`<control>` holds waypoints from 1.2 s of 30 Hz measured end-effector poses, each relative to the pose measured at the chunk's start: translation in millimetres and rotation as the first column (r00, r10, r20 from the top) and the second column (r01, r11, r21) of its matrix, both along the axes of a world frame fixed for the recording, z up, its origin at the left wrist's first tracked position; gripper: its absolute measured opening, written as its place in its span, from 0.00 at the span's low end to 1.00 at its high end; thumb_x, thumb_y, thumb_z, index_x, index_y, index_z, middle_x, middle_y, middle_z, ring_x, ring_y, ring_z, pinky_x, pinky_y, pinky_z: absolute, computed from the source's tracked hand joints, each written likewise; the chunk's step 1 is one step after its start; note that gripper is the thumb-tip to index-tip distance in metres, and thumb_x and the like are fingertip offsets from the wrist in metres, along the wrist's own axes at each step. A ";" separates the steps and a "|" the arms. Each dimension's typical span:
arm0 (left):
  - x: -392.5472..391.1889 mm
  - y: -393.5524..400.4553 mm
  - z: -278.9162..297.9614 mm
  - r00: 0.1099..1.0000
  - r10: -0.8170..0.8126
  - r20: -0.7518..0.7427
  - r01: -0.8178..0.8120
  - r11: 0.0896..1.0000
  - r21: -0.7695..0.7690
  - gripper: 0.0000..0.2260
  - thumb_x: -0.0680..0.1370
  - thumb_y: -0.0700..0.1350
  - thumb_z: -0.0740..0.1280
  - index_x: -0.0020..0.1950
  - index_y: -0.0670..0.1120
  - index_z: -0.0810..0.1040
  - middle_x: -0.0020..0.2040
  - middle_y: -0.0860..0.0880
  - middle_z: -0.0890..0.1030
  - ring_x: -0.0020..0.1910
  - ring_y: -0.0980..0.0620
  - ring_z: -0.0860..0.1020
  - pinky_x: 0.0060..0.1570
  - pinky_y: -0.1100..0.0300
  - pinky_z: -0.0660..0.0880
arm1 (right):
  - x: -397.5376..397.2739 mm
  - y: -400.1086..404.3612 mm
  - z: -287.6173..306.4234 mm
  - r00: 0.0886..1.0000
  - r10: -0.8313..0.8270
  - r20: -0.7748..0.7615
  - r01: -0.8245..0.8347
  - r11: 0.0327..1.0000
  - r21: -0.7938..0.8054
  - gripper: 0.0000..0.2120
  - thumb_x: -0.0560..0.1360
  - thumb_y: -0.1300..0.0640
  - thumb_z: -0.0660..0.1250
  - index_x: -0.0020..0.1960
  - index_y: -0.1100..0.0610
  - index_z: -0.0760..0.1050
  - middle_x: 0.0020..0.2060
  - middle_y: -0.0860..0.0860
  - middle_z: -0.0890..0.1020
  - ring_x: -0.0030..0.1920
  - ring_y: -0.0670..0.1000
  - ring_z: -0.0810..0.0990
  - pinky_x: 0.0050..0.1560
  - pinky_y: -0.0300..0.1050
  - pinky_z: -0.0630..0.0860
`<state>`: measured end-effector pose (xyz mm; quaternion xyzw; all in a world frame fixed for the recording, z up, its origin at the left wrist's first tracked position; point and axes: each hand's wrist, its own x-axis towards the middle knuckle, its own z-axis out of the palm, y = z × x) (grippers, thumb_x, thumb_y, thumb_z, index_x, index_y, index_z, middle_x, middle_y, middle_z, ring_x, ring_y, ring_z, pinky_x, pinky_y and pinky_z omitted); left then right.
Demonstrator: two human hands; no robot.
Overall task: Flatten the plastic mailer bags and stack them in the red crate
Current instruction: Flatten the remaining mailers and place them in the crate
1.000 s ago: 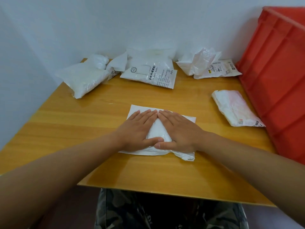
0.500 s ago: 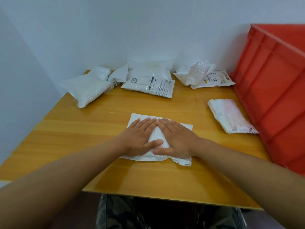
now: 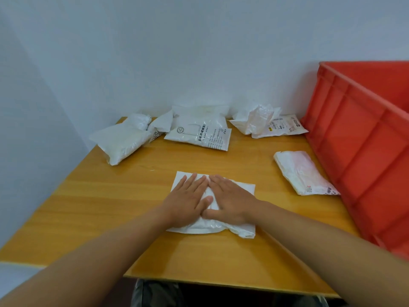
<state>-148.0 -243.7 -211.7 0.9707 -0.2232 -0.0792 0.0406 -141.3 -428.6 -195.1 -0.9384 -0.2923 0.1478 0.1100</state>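
A white plastic mailer bag [image 3: 241, 229] lies on the wooden table [image 3: 110, 207] in front of me. My left hand [image 3: 186, 200] and my right hand [image 3: 232, 201] press flat on top of it, side by side, fingers straight and pointing away, thumbs touching. The red crate [image 3: 358, 156] stands at the table's right side; its inside is hidden from this angle. Several other white mailer bags lie further back: a puffy one [image 3: 119, 142] at the left, a printed one [image 3: 199, 134] in the middle, a crumpled one [image 3: 254, 120], and a pinkish one [image 3: 303, 171] beside the crate.
White walls close off the table at the back and left. A labelled flat bag [image 3: 285, 128] lies under the crumpled one near the crate's corner. My camouflage trousers [image 3: 155, 293] show below the table's near edge.
The view has tilted upward, so the table and crate sit lower in the picture. Both hands stay pressed on the same bag, sliding slightly apart.
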 end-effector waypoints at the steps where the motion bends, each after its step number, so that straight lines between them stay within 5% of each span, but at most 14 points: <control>1: 0.8 -1.3 -0.2 1.000 -0.004 0.003 0.004 1.000 0.010 0.51 0.66 0.72 0.21 0.81 0.45 0.43 0.81 0.49 0.44 0.79 0.53 0.37 0.76 0.55 0.34 | 0.4 -0.1 -3.1 1.000 -0.001 0.010 0.001 1.000 -0.013 0.50 0.74 0.26 0.52 0.81 0.59 0.40 0.81 0.52 0.43 0.80 0.48 0.38 0.79 0.46 0.39; 11: 3.7 -8.6 0.7 0.997 0.045 -0.070 -0.041 0.998 0.047 0.30 0.84 0.59 0.44 0.81 0.45 0.41 0.81 0.49 0.42 0.79 0.53 0.39 0.77 0.50 0.37 | 2.8 -0.7 -11.3 0.996 0.040 0.079 -0.034 0.996 -0.080 0.54 0.66 0.25 0.40 0.81 0.60 0.39 0.81 0.54 0.41 0.79 0.50 0.37 0.79 0.49 0.39; 19: 8.3 -13.1 9.6 0.977 0.060 -0.205 -0.033 0.991 0.133 0.31 0.84 0.59 0.43 0.80 0.45 0.36 0.81 0.49 0.37 0.78 0.52 0.35 0.76 0.45 0.36 | 3.0 0.3 -14.4 0.995 0.053 0.090 -0.043 0.994 -0.104 0.53 0.68 0.25 0.41 0.81 0.60 0.39 0.80 0.55 0.41 0.80 0.52 0.37 0.79 0.51 0.39; 22: 9.5 -12.5 8.1 0.973 0.072 -0.221 -0.053 0.994 0.093 0.30 0.84 0.58 0.45 0.80 0.46 0.36 0.81 0.50 0.37 0.78 0.53 0.35 0.76 0.46 0.35 | 2.8 0.0 -16.6 0.993 0.048 0.109 -0.039 0.996 -0.080 0.49 0.74 0.29 0.47 0.81 0.60 0.40 0.81 0.55 0.42 0.80 0.51 0.38 0.79 0.50 0.39; 25: 11.7 -9.5 5.1 0.969 0.072 -0.235 -0.072 0.997 0.006 0.30 0.84 0.57 0.47 0.80 0.47 0.37 0.81 0.51 0.38 0.78 0.54 0.35 0.76 0.48 0.35 | -0.4 -0.4 -18.6 0.991 0.021 0.135 -0.019 1.000 -0.018 0.50 0.70 0.28 0.43 0.81 0.58 0.43 0.81 0.53 0.45 0.80 0.49 0.41 0.79 0.47 0.39; 32: -9.8 -7.4 -7.7 0.994 0.105 0.024 -0.099 0.978 -0.181 0.41 0.72 0.66 0.36 0.81 0.48 0.53 0.81 0.52 0.55 0.79 0.56 0.49 0.78 0.54 0.43 | -10.2 -3.7 -18.9 0.984 -0.039 0.175 0.017 0.992 0.129 0.45 0.70 0.32 0.42 0.81 0.56 0.51 0.80 0.51 0.55 0.79 0.48 0.49 0.78 0.44 0.42; 36: -20.1 -7.1 -6.2 0.952 0.170 0.253 -0.119 0.971 -0.207 0.33 0.78 0.60 0.42 0.74 0.46 0.71 0.72 0.48 0.73 0.72 0.51 0.69 0.72 0.52 0.63 | -19.1 -7.9 -12.5 0.969 -0.126 0.211 0.089 0.980 0.176 0.44 0.70 0.37 0.37 0.79 0.58 0.59 0.78 0.54 0.61 0.79 0.52 0.55 0.77 0.44 0.47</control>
